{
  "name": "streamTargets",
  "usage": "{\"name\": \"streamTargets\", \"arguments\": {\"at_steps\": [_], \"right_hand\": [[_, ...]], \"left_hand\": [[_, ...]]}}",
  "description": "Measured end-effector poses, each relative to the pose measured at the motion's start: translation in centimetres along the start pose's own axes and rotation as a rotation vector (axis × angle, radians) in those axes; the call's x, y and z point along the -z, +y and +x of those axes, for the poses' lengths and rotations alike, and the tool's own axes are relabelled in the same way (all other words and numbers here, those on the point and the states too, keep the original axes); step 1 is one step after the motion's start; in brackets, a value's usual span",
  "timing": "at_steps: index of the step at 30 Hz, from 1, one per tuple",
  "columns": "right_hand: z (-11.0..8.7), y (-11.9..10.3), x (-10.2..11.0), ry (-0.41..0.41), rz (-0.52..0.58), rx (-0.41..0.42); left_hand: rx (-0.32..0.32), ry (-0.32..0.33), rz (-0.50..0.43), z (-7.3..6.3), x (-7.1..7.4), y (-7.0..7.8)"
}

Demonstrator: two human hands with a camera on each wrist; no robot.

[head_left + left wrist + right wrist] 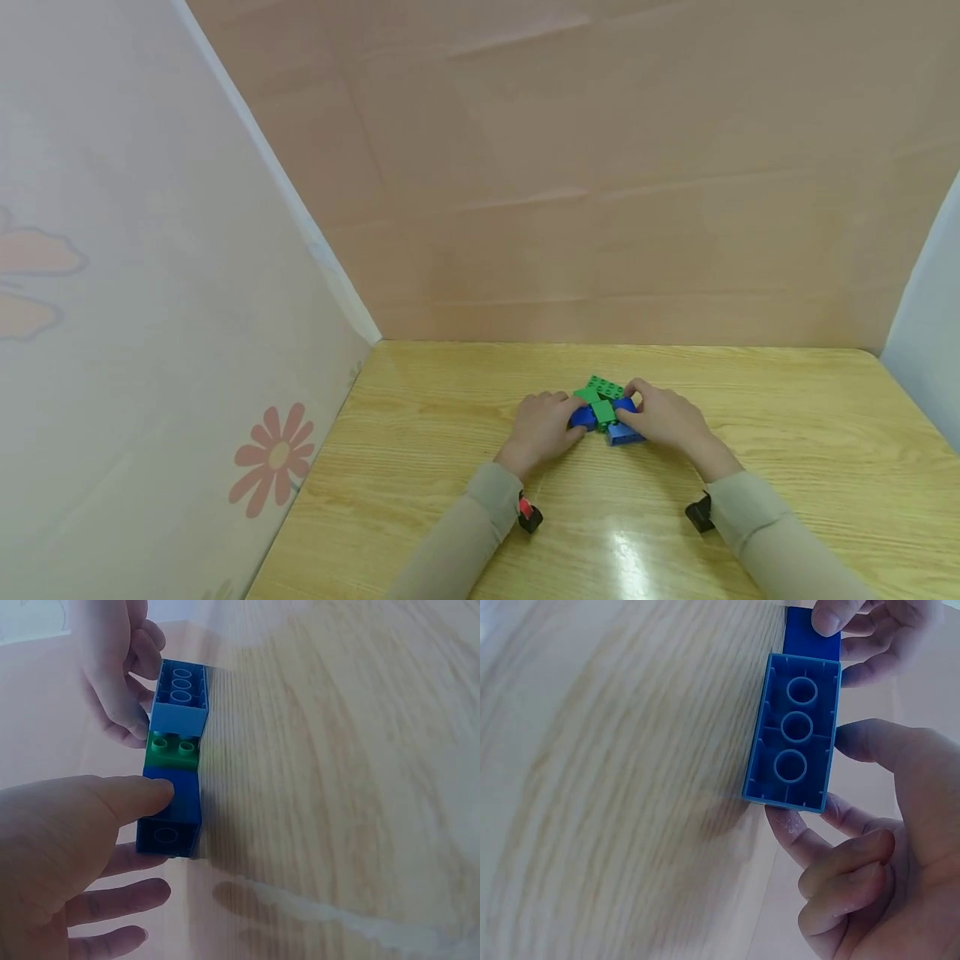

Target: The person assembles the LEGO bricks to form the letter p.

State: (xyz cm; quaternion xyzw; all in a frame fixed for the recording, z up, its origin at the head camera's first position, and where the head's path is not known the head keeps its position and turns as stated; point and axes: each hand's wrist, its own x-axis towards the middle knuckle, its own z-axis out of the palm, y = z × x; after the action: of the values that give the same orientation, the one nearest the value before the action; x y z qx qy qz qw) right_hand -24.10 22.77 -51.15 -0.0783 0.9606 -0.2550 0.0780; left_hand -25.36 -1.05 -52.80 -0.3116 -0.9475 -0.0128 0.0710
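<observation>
A small cluster of blue and green toy building bricks lies on the table. At its left side my left hand (542, 425) pinches a dark blue brick (582, 418), thumb on its near face in the left wrist view. Touching that brick is a small green brick (603, 412) with studs. My right hand (667, 417) grips another blue brick (624, 404) between thumb and fingers on the right side. Nearer the body, a lighter blue brick (625, 434) lies on its side, its hollow underside (769, 769) facing the right wrist camera. Behind stand a studded green brick (606, 387) and another green piece (587, 394).
The bricks sit on a wood-grain table (450, 400). A brown sheet (600, 208) closes off the back, and a pale panel with flower prints (150, 292) stands at the left. Another pale panel (930, 333) rises at the right edge.
</observation>
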Motion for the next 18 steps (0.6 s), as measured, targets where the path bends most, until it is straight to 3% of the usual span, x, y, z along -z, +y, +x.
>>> {"name": "streamTargets", "arguments": {"at_steps": [18], "right_hand": [[0.16, -0.15, -0.43, 0.068, -0.016, 0.022]], "left_hand": [[-0.010, 0.039, 0.015, -0.17, -0.34, -0.25]]}}
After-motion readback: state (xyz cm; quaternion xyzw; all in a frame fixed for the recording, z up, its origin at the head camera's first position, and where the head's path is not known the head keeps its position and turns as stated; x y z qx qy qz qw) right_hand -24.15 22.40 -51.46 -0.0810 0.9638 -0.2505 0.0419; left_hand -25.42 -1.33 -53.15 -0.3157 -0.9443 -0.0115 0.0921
